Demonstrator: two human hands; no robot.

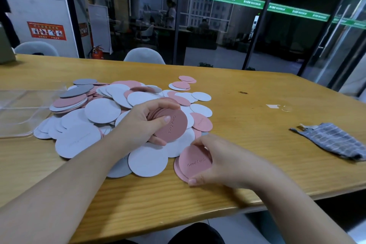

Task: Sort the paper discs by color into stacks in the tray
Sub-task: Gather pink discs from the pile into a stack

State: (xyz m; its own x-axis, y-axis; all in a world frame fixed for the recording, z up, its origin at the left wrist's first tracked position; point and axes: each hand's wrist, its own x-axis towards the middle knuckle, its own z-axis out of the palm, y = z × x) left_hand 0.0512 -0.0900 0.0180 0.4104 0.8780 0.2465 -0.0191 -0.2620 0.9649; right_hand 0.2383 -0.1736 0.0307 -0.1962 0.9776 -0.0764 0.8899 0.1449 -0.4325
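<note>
A long wooden table [247,125] with a light yellow grain carries everything. A clear plastic tray [21,113] lies at its left edge, just beside a wide heap of round paper discs [103,113] in white, pink and grey that spreads over the middle of the table; a few grey ones top the heap's far left side. A crumpled grey checked cloth [332,140] lies near the right edge, well apart from the heap. A small cluster of pink and white discs [183,84] sits apart toward the far edge. The left hand [144,123] hangs over the heap, fingers and thumb curled round a fanned stack of pink discs [171,127] with embossed script on the top one. The right hand [223,160] rests near the front edge, thumb and fingers pinching two overlapping pink discs [193,162] that lie on the table at the heap's near right side.
</note>
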